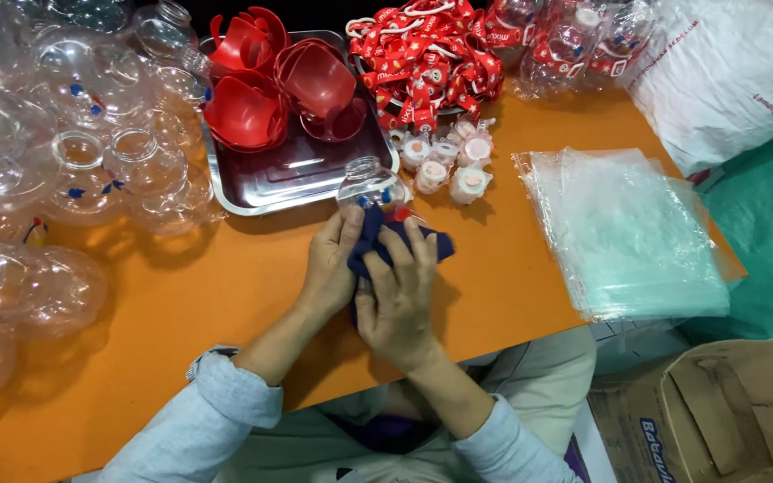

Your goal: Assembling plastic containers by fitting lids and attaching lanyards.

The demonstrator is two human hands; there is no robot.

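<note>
My left hand (333, 268) grips a clear plastic bottle (369, 183) at its lower part, the open neck pointing away from me. My right hand (397, 300) presses a dark blue cloth (385, 240) around the bottle's body, fingers spread over it. Both hands meet above the orange table (181, 304), just in front of a steel tray (297, 174) that holds several red plastic caps (248, 112).
Many clear bottles (64, 161) pile up at the left. Small white lids (449, 161) and red lanyards (427, 58) lie behind the hands. A stack of clear plastic bags (628, 233) lies at right. A cardboard box (726, 420) stands on the floor.
</note>
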